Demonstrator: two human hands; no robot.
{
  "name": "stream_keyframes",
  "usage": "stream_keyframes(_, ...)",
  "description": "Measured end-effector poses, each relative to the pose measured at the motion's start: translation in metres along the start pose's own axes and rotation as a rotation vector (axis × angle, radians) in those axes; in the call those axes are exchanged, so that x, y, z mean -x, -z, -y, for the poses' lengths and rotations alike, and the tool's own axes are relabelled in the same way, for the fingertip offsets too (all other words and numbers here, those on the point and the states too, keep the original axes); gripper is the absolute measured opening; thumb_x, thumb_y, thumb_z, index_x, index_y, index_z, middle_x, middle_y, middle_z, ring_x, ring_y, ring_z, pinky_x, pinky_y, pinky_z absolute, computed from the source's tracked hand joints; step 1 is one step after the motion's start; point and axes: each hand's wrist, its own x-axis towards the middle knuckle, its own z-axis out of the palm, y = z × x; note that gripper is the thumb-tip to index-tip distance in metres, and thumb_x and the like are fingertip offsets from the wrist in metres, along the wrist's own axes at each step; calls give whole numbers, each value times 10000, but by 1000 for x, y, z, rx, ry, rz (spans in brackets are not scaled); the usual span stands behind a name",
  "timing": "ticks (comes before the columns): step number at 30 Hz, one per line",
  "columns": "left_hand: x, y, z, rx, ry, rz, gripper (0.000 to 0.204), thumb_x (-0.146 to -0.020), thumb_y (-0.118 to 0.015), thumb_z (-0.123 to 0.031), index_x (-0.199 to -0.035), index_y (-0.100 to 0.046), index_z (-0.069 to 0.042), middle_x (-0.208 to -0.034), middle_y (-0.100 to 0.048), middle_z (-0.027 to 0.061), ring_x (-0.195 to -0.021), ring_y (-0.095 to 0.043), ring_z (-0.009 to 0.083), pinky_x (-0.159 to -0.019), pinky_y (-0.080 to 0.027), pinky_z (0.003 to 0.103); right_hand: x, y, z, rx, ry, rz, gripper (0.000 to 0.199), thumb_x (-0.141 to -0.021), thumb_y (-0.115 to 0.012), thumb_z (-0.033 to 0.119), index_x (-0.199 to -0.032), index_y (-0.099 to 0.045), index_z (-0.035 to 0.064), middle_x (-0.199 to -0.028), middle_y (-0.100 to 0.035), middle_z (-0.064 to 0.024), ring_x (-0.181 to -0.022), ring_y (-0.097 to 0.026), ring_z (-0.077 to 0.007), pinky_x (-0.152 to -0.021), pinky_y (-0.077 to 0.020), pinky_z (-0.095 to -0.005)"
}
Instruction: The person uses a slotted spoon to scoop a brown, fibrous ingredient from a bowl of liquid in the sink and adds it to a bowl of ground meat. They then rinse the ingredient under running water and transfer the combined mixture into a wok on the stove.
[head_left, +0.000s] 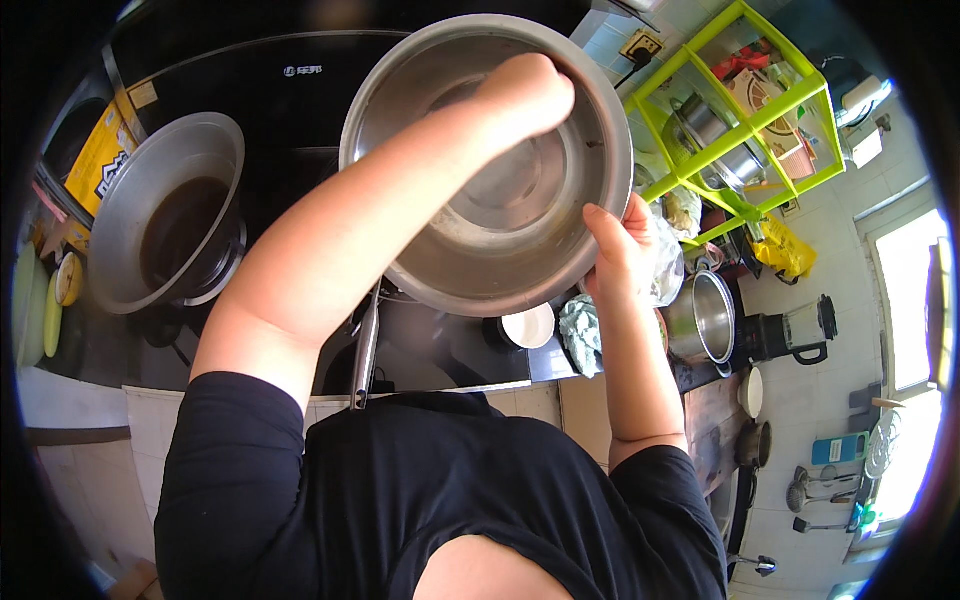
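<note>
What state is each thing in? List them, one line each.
Large round steel bowl: tilted, held up.
Right hand: gripping the bowl's rim.
Left hand: reaching inside the bowl.
Wide grey metal wok: upright, holding dark liquid.
Small steel pot: uncovered.

Silver-grey steel bowl (500,190), lime-green wire rack (745,110), black glossy hob (280,110), black sleeves, dark brown liquid in grey wok (165,215), yellow bag (780,250).
</note>
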Motion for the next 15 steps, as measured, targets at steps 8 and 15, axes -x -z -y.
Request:
stream_keyframes(8,38,-54,22,383,-213,-49,202,-749,-626,-81,-935,-611,-3,-878,-650,125,-825,-633,213,-755,-489,304,-1,-10,10,-31,-2,-53,62,-758,-582,1,-762,-558,58,-754,-594,-21,-638,-517,-82,-622,-439,-238)
stream_keyframes(15,43,-55,43,674,23,-35,206,-727,-616,-61,-916,-597,19,-851,-634,117,-795,-623,200,-714,-500,294,1,-19,4,-37,-21,-78,125,-758,-588,15,-694,-501,79,-697,-565,-6,-585,-480,-71,-572,-414,-226)
